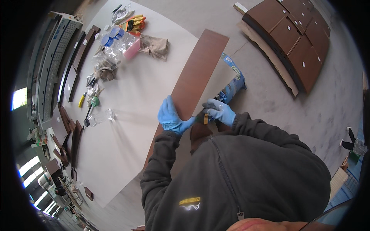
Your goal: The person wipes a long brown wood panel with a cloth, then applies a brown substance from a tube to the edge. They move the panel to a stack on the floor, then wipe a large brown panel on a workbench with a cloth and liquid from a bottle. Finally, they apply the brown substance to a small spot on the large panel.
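Observation:
A long brown plank (198, 67) lies slantwise along the near right edge of the white table (131, 100). My left hand (171, 116), in a light blue glove, rests flat on the plank with its thumb stretched toward the plank's right edge. At that edge, just right of the thumb, my right hand (220, 111) is closed, also gloved in blue with darkened fingertips. A small dark thing with a yellow part (206, 118) is in its fingers; its kind cannot be made out.
A blue printed bag (233, 85) stands beyond my right hand. Stacked brown panels (293, 46) sit on the right. Clear bottles (114, 32), orange gloves (135, 25), a beige cloth (155, 47), a yellow-handled tool (82, 100) and brown strips (77, 140) lie across the table.

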`<state>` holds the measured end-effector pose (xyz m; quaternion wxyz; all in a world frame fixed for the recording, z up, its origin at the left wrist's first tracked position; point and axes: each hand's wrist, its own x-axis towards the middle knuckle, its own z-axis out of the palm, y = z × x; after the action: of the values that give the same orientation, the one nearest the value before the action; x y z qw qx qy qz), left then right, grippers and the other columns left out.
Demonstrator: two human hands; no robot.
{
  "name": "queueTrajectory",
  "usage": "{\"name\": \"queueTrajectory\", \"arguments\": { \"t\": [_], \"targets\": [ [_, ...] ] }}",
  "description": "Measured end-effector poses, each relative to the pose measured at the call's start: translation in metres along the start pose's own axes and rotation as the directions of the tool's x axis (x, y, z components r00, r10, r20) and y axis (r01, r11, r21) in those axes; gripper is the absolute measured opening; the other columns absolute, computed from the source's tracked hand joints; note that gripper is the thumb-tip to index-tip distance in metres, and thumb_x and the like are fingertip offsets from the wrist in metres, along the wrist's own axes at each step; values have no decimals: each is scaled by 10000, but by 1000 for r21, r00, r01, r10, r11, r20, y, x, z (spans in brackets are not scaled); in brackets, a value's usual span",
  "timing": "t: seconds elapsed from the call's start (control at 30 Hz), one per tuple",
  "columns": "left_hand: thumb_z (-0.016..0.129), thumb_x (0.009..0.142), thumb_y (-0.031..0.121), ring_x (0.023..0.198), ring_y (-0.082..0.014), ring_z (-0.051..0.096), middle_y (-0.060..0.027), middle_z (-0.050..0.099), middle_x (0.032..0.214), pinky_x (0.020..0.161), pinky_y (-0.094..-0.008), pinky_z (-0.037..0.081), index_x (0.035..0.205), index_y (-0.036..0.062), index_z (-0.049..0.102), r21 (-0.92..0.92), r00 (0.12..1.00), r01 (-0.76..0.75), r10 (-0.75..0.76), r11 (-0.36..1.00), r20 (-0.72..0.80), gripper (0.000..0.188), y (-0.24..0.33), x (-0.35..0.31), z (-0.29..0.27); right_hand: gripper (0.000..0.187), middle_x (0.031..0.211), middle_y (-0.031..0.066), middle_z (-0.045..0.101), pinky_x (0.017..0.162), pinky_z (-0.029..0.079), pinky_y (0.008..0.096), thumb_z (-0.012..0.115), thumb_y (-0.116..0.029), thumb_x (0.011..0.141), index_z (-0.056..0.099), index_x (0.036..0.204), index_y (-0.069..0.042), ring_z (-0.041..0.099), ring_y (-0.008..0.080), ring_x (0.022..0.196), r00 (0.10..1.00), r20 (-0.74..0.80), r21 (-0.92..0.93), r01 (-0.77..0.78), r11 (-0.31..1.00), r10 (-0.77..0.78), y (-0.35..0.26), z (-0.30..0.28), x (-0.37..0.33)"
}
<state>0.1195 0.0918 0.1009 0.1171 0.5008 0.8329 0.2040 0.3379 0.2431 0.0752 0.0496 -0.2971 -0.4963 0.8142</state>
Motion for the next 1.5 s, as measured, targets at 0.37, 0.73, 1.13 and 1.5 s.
{"name": "queueTrajectory", "arguments": {
  "t": [0.37,0.73,1.13,1.5],
  "targets": [
    [834,683,616,1429,-515,406,-352,356,1582,1160,-570,354,1614,2,313,26,918,-393,394,919,-40,1231,94,4,-6,436,1295,158,690,1011,596,428,657,-223,1030,595,1402,-5,699,307,1142,931,-358,780,258,570,68,-46,33,-24],
    [808,763,477,1552,-531,216,-340,250,1661,1263,-571,229,1618,-66,239,40,938,-162,141,986,315,1161,-34,-154,-8,348,1250,35,689,1023,557,458,669,-346,1045,634,1308,-120,660,233,1174,551,-730,309,793,524,-404,-84,-63,-141],
    [833,795,337,1543,-531,249,-334,304,1646,1249,-582,249,1614,-35,306,-55,922,-369,358,928,-149,1043,107,-39,-73,435,1304,48,662,1037,509,467,666,-407,1029,604,1338,-107,620,240,1201,137,-975,46,894,446,-175,-64,-127,-304],
    [774,817,312,1439,-483,433,-255,458,1562,1192,-578,336,1557,30,425,-144,360,-916,926,374,117,865,452,-52,121,432,1131,9,703,767,543,363,704,-461,1001,640,1293,-150,666,182,946,-33,-999,-44,949,312,-43,6,-232,-483]
  ]
}}
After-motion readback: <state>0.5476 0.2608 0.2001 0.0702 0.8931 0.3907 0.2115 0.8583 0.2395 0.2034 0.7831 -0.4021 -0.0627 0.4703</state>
